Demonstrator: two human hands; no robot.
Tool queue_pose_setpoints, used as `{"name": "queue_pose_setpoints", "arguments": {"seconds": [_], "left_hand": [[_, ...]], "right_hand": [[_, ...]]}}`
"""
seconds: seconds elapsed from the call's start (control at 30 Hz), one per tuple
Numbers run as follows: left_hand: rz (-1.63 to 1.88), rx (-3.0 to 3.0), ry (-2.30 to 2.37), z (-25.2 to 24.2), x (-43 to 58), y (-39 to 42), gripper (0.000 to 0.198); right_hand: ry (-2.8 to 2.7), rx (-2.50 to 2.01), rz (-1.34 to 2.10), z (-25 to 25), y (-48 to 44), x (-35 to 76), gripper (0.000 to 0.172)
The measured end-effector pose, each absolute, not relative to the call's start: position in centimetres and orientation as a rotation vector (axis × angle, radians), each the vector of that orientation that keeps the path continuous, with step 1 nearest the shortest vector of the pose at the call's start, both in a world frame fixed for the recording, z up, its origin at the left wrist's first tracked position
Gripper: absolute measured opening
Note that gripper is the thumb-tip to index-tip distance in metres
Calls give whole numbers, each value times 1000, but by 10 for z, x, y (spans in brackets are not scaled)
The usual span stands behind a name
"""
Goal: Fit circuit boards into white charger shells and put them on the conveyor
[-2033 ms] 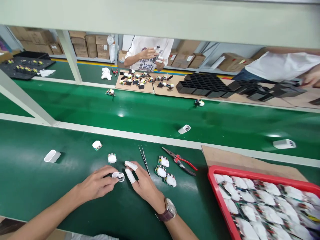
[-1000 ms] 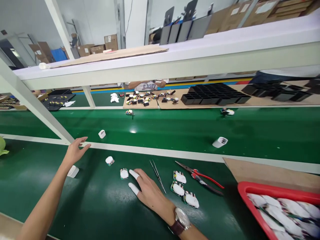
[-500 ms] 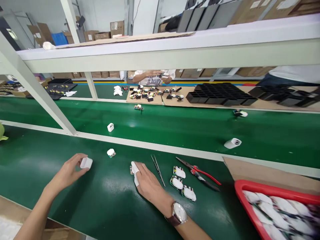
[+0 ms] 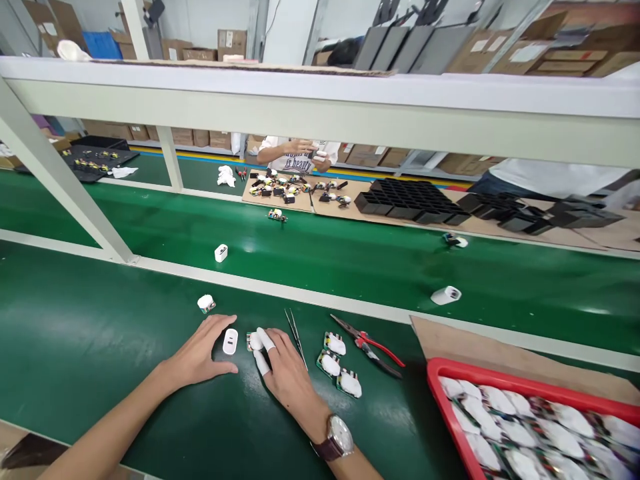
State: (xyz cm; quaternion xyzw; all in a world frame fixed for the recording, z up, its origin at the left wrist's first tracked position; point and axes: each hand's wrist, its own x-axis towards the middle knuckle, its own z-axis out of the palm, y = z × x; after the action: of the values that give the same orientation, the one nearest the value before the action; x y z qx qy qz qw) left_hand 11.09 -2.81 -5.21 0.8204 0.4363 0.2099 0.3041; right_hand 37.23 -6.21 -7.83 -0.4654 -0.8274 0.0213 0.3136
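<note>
My left hand (image 4: 200,352) rests on the green mat with its thumb and forefinger curved round a white charger shell (image 4: 231,341). Just to the right, my right hand (image 4: 284,372), with white finger cots and a wristwatch, pinches a small circuit board with a white cap (image 4: 251,342). Shell and board lie a finger's width apart. Tweezers (image 4: 296,339) lie right beside my right hand. Three more capped boards (image 4: 336,363) lie in a row to the right. One further board (image 4: 205,303) lies behind my left hand.
Red-handled pliers (image 4: 373,348) lie past the boards. A red tray (image 4: 434,373) of several boards sits on cardboard (image 4: 465,340) at the right. White chargers (image 4: 221,253) (image 4: 446,295) ride the green conveyor. A person (image 4: 295,157) works opposite, beside black trays (image 4: 415,199).
My left hand reached out to the conveyor's edge, picked up a white shell on the left and brought it in beside my right hand. My right hand stayed on its board.
</note>
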Motion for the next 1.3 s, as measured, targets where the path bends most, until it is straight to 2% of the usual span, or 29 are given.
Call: {"name": "queue_pose_setpoints", "arguments": {"seconds": [0.27,0.5,0.8,1.1,1.3], "left_hand": [[679,2191,1002,-67,117,-37,74],[679,2282,938,-58,118,-39,77],[696,2272,931,-60,119,-39,77],[486,2013,961,-58,120,-45,75],[494,1964,954,-60,121,-46,77]], "right_hand": [[-2104,-1067,162,-46,-76,363,50],[-2236,-1058,32,-41,-79,360,37],[-2336,-1115,100,-31,-82,357,32],[-2291,-1078,137,-39,-84,358,24],[-2327,-1104,212,-46,-82,348,34]]}}
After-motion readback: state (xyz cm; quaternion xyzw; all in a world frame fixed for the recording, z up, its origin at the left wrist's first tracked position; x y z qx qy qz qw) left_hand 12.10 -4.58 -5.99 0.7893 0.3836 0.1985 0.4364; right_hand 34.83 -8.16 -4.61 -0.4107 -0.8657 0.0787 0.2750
